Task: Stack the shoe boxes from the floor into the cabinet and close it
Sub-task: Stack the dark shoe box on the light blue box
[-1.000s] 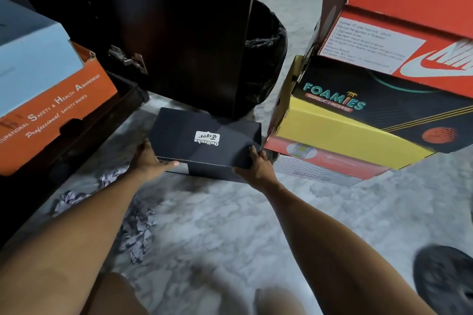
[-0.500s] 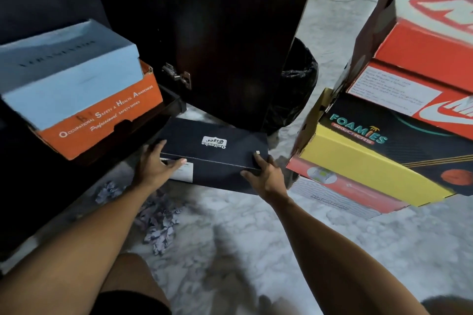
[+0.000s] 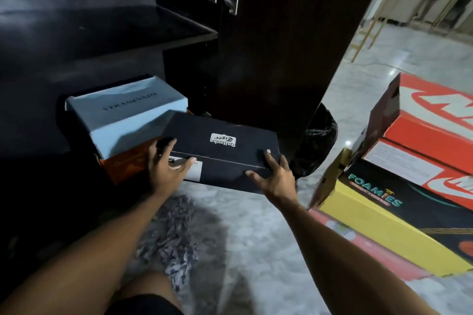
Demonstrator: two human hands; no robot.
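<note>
We hold the black box (image 3: pixel 220 153) off the floor (image 3: pixel 245 233) with both hands: our left hand (image 3: pixel 163 166) grips its near-left corner, our right hand (image 3: pixel 275 176) its near-right edge. Its far-left corner overlaps the blue box (image 3: pixel 122 115), which sits on an orange box (image 3: pixel 125 163) in the cabinet (image 3: pixel 76 64). The shelf (image 3: pixel 107 25) above lies bare. The open door (image 3: pixel 276 59) stands just behind. Well right, the stack (image 3: pixel 409 186) leaves open floor between.
</note>
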